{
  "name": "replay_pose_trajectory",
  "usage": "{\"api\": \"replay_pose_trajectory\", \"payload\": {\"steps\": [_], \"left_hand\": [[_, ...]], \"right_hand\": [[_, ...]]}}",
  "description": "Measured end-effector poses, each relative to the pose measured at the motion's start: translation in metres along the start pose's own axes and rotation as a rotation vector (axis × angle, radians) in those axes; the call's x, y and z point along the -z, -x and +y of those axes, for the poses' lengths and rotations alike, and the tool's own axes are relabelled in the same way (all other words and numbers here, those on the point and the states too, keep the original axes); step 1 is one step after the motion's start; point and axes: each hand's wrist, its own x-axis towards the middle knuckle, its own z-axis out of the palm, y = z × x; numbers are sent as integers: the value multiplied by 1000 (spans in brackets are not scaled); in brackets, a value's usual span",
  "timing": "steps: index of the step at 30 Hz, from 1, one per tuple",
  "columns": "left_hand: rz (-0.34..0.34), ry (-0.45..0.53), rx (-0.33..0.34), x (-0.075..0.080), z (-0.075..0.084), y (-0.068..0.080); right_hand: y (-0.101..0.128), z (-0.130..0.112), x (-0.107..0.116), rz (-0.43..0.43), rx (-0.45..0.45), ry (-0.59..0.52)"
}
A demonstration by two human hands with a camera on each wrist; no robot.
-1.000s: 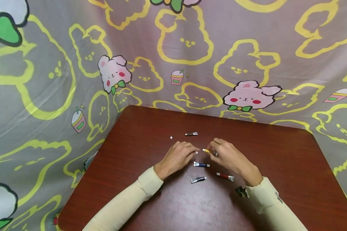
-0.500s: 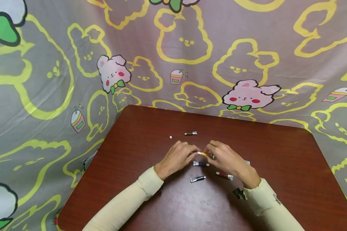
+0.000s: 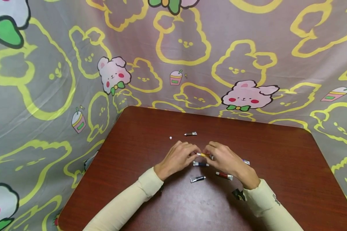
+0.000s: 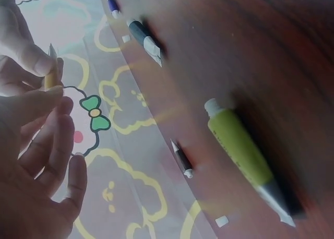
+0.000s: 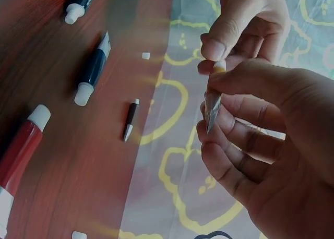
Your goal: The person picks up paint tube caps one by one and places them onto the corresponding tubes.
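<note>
A small yellow paint tube [image 3: 204, 155] with a silver tail is held between both hands above the table. My right hand [image 3: 228, 158] pinches its body between thumb and fingers, and the crimped silver end sticks out below them in the right wrist view. At the other end, my left hand [image 3: 175, 158] pinches the white cap [image 5: 220, 65] at the neck, mostly covered by the fingertips. Just below the hands lies a dark blue paint tube [image 3: 200, 164]. A red paint tube [image 3: 224, 175] is under the right wrist, and a black one [image 3: 198, 179] sits nearer the body.
Beyond the hands lie a brown tube [image 3: 190, 133] and a loose white cap [image 3: 170, 137]. A purple tube [image 3: 246, 162] shows past the right wrist. A yellow-green tube [image 4: 242, 153] appears in the left wrist view. Dark crumpled material [image 3: 239, 194] is by the right sleeve. Patterned cloth [image 3: 144, 41] surrounds the table.
One second ago the yellow tube's tip and the cap in my left hand were apart. My right hand has moved left, and they have come together between the fingertips.
</note>
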Motion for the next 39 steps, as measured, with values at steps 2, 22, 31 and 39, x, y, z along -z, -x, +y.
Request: {"api": "replay_pose_trajectory", "payload": {"steps": [2,22,31,39], "left_hand": [[9,14,2,0,0,0],[-41,30,44,0,2,-1],[-54,52,66,-1,2,-1],[-70,68,57,0,2,-1]], "right_hand": [[0,0,1,-6,-17,-11],[3,-2,4,-10,-37,-41],[4,-1,3,12,-13,-32],[4,-1,2,25,27,-17]]}}
